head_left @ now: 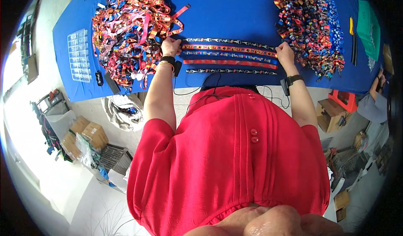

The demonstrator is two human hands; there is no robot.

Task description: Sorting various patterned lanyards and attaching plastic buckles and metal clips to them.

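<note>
Several printed fabric straps lie side by side across the blue table in front of me. The farthest is a black patterned strap (228,42), then come an orange patterned strap (228,49), a blue patterned strap (231,56), a red strap (228,63) and another black patterned strap (231,71) nearest me. My left hand (171,47) is closed at the left end of the farthest black strap. At its right end my right hand (285,53) pinches with thumb and forefinger. The strap runs almost straight between them; its very tips are hidden by my fingers.
A tangled heap of colourful straps (130,30) lies left on the blue table (226,9). Bundled straps (310,30) spread at the right, near a green tray (368,28). A clear plastic rack (79,55) lies far left. Thin cables (197,91) hang by the front edge.
</note>
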